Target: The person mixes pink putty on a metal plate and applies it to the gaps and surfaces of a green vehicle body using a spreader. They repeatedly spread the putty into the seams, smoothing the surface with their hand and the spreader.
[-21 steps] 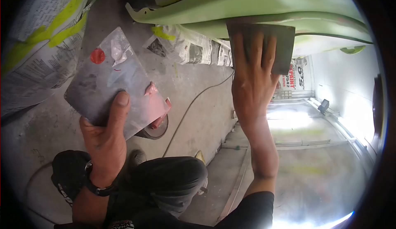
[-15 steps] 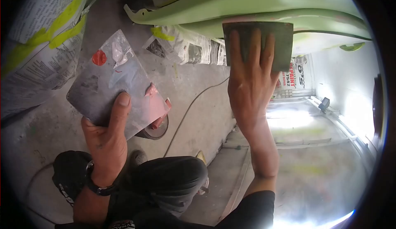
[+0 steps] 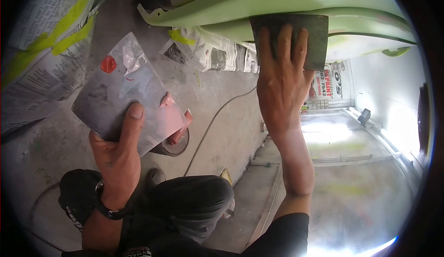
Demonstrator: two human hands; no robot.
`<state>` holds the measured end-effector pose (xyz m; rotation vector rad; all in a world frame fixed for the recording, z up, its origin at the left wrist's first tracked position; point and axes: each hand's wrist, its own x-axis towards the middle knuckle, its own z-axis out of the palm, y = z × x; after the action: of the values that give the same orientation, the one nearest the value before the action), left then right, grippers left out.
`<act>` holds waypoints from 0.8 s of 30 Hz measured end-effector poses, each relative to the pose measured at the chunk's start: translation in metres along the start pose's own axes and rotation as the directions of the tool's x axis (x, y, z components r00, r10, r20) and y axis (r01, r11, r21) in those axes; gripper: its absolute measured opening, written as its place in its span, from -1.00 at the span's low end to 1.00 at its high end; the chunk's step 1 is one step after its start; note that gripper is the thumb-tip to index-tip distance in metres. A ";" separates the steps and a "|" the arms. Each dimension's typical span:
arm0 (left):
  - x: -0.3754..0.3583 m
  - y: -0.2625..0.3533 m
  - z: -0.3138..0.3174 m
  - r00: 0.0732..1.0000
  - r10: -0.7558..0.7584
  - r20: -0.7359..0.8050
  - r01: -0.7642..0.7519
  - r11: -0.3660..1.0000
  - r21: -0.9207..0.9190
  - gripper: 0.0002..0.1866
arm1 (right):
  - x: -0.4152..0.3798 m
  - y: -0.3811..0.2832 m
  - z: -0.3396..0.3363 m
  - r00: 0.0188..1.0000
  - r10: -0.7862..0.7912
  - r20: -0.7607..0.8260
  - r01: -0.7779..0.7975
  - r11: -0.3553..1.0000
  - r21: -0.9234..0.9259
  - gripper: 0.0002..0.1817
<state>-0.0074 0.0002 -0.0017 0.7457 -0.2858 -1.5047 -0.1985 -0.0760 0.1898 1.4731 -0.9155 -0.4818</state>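
My right hand [image 3: 284, 81] grips a dark, flat rubber spreader [image 3: 317, 39], three fingers spread along its face. The spreader's far edge meets the lower ridge of a pale green car body panel [image 3: 222, 9]. In my left hand [image 3: 121, 148] is a thin grey mixing plate [image 3: 111, 95], thumb on top and the other fingers hidden beneath. Pink putty [image 3: 166, 116] coats the plate's right corner. Near its top lie a pale pink dab [image 3: 132, 60] and a red blob [image 3: 108, 64].
Newspaper masking [image 3: 226, 55] hangs below the panel, and more papered parts [image 3: 51, 44] with yellow tape stand at left. A round can [image 3: 173, 146] sits on the floor partly behind the plate. A cable [image 3: 210, 113] crosses the concrete.
My right hand and the spreader have shifted slightly up in the view, further over the panel's ridge. The mixing plate in my left hand has moved a little left.
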 end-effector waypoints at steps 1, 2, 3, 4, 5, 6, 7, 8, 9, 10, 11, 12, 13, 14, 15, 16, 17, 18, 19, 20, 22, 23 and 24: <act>0.000 0.001 0.001 1.000 0.000 -0.004 0.000 1.000 -0.003 -0.61 | -0.002 0.001 0.003 1.000 -0.002 -0.009 0.002 1.000 0.004 -0.53; 0.000 0.001 0.001 1.000 0.001 -0.009 -0.001 1.000 -0.006 -0.61 | -0.004 0.001 0.005 1.000 -0.004 -0.018 0.005 1.000 0.009 -0.52; 0.000 0.002 0.000 1.000 0.004 -0.004 -0.004 1.000 -0.013 -0.61 | -0.007 -0.001 0.004 1.000 0.001 -0.006 -0.001 1.000 0.024 -0.52; -0.001 0.003 0.000 1.000 0.007 0.000 -0.007 1.000 -0.022 -0.61 | -0.011 -0.002 0.001 1.000 0.005 0.006 -0.005 0.999 0.037 -0.51; -0.001 0.003 0.000 1.000 0.010 0.005 -0.010 0.999 -0.030 -0.61 | -0.014 -0.003 -0.002 1.000 0.010 0.019 -0.011 0.999 0.050 -0.51; -0.001 0.004 0.001 1.000 0.017 0.005 -0.017 0.999 -0.036 -0.62 | -0.014 -0.004 -0.006 1.000 0.015 0.012 -0.016 0.998 0.063 -0.50; -0.002 0.005 0.003 1.000 0.025 0.006 -0.024 0.999 -0.041 -0.62 | -0.013 -0.005 -0.009 1.000 0.022 0.005 -0.022 0.997 0.076 -0.50; -0.002 0.005 0.003 1.000 0.031 0.005 -0.031 0.999 -0.045 -0.63 | -0.012 -0.006 -0.011 1.000 0.028 0.000 -0.028 0.995 0.091 -0.50; -0.002 0.005 0.003 1.000 0.028 0.013 -0.027 0.999 -0.034 -0.64 | -0.009 -0.006 -0.011 1.000 0.029 -0.009 -0.028 0.995 0.093 -0.50; -0.002 0.005 0.001 0.999 0.024 0.023 -0.023 0.999 -0.023 -0.65 | -0.005 -0.006 -0.010 0.999 0.030 -0.016 -0.028 0.995 0.093 -0.50; -0.002 0.005 0.000 0.999 0.021 0.031 -0.020 1.000 -0.012 -0.65 | -0.002 -0.006 -0.008 0.999 0.031 -0.024 -0.029 0.995 0.094 -0.50; -0.002 0.006 0.000 0.999 0.022 0.028 -0.022 1.000 -0.015 -0.66 | -0.001 -0.006 -0.007 0.999 0.030 -0.027 -0.027 0.996 0.088 -0.50; -0.002 0.007 0.000 0.999 0.023 0.023 -0.023 1.000 -0.019 -0.66 | 0.000 -0.005 -0.006 0.999 0.028 -0.030 -0.025 0.996 0.082 -0.51; -0.002 0.007 0.000 1.000 0.024 0.019 -0.024 0.999 -0.022 -0.67 | 0.001 -0.005 -0.006 0.999 0.025 -0.033 -0.022 0.997 0.075 -0.51; -0.002 0.008 -0.001 0.999 0.026 0.021 -0.026 0.999 -0.023 -0.67 | 0.002 -0.004 -0.004 0.999 0.025 -0.035 -0.023 0.997 0.070 -0.51; -0.003 0.007 -0.001 0.999 0.028 0.023 -0.028 0.999 -0.023 -0.67 | 0.003 -0.004 -0.003 0.999 0.026 -0.037 -0.023 0.998 0.065 -0.51; -0.003 0.007 -0.001 0.999 0.030 0.025 -0.029 0.999 -0.023 -0.68 | 0.004 -0.004 -0.002 0.999 0.026 -0.039 -0.024 0.998 0.059 -0.51; -0.003 0.007 -0.001 0.999 0.030 0.022 -0.030 0.999 -0.016 -0.67 | 0.005 -0.005 -0.002 0.999 0.027 -0.037 -0.025 0.998 0.057 -0.51; -0.003 0.007 -0.001 0.999 0.030 0.018 -0.030 1.000 -0.008 -0.67 | 0.005 -0.005 -0.003 0.999 0.028 -0.035 -0.026 0.998 0.054 -0.51; -0.003 0.008 -0.001 0.999 0.030 0.016 -0.030 1.000 0.001 -0.67 | 0.005 -0.005 -0.002 0.999 0.030 -0.032 -0.028 0.998 0.052 -0.51; -0.003 0.008 -0.001 0.999 0.033 0.020 -0.033 0.999 0.003 -0.66 | 0.004 -0.005 0.001 0.999 0.024 -0.028 -0.023 0.999 0.031 -0.50; -0.003 0.008 -0.001 0.999 0.035 0.022 -0.035 0.999 0.005 -0.66 | 0.003 -0.005 0.001 0.999 0.021 -0.026 -0.020 1.000 0.021 -0.50; -0.003 0.008 -0.001 0.999 0.027 0.017 -0.028 1.000 0.014 -0.65 | 0.002 -0.005 0.001 1.000 0.018 -0.007 -0.018 1.000 0.009 -0.50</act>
<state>-0.0006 0.0029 0.0030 0.7373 -0.3187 -1.4850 -0.1969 -0.0789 0.1854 1.4730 -0.9255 -0.4597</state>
